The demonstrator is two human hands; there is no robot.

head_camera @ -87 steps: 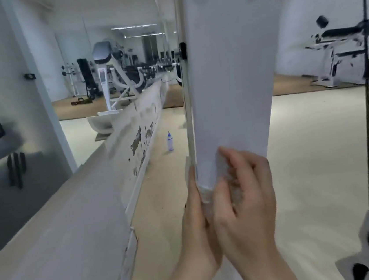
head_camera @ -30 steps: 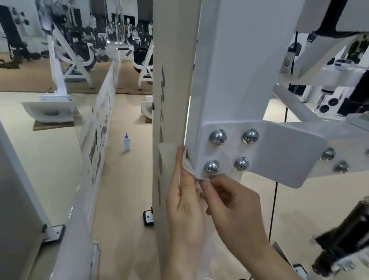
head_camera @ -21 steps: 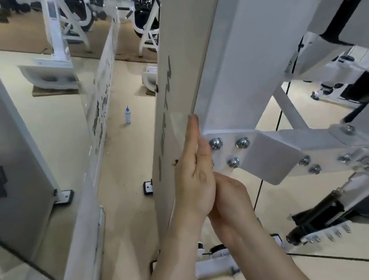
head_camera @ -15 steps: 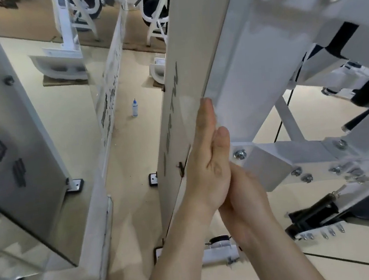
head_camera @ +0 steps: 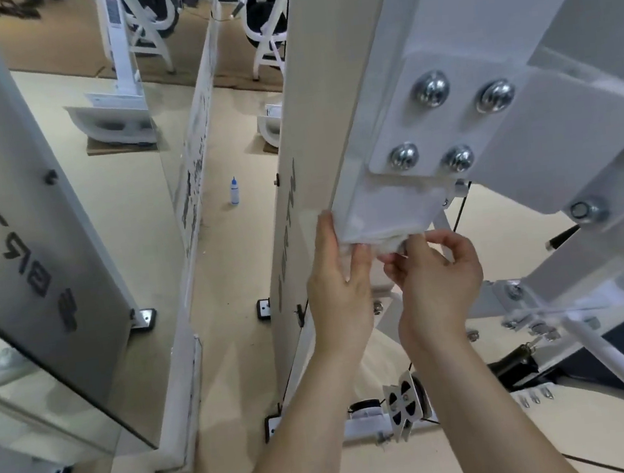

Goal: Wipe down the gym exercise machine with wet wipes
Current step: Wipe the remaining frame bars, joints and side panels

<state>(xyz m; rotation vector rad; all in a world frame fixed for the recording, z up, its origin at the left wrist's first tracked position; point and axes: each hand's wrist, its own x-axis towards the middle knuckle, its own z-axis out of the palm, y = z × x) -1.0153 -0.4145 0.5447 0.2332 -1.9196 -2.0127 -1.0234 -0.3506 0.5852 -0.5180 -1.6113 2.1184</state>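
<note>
Looking down from the head camera, where is the wet wipe point(head_camera: 381, 240)?

Just right of the picture's centre. It is wrapped round the white post point(head_camera: 446, 26) of the gym machine, and its lower edge is bunched up.

What is the left hand point(head_camera: 337, 284) doing?

It comes up from 6 o'clock. Its fingers lie straight and flat along the post's corner, pressing the wipe's 9 o'clock edge against the metal. The thumb touches the bunched part from below.

And the right hand point(head_camera: 436, 280)?

Its fingers are curled, and the fingertips pinch the bunched wipe at its 5 o'clock end. It sits just beside the left hand, at its 3 o'clock.

What lies above the wipe?

A white bolted plate point(head_camera: 519, 158) at 1 o'clock from the hands, with four shiny round bolt heads. The wipe's top edge touches the plate's lower edge.

Anything else?

A small bottle point(head_camera: 234, 192) with a blue cap stands upright on the beige floor point(head_camera: 112, 204), at 10 o'clock from the hands and well apart. A grey panel point(head_camera: 29, 229) with dark lettering stands at 9 o'clock.
</note>
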